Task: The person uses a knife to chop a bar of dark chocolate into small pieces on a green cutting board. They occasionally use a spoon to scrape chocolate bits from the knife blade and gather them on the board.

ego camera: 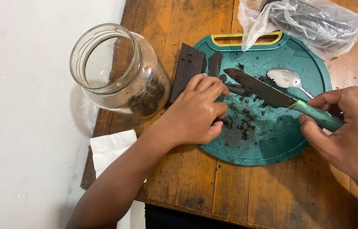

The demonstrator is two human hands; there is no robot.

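Head camera looks down on a wooden table where a round green cutting board lies near the far right part, its yellow-rimmed handle toward the far edge. Left hand rests curled at the board's left edge, fingers pressed together over a strip of dark chocolate, pinning it down. Right hand grips the pale green handle of a kitchen knife, fingers closed round it; the blade lies tilted across the board's middle, its tip toward the strip. Chopped chocolate bits are scattered below the blade. Larger chocolate slabs lean over the board's left rim. A metal spoon lies on the board beyond the blade, and a crumpled clear plastic bag sits at the far edge. An open glass jar, with dark crumbs inside, lies tilted at the table's left edge, a white paper napkin near it.

By the look of it, chopping is in hand, part done. A next cut would call for fingertips tucked back from the blade and a firm downward press.
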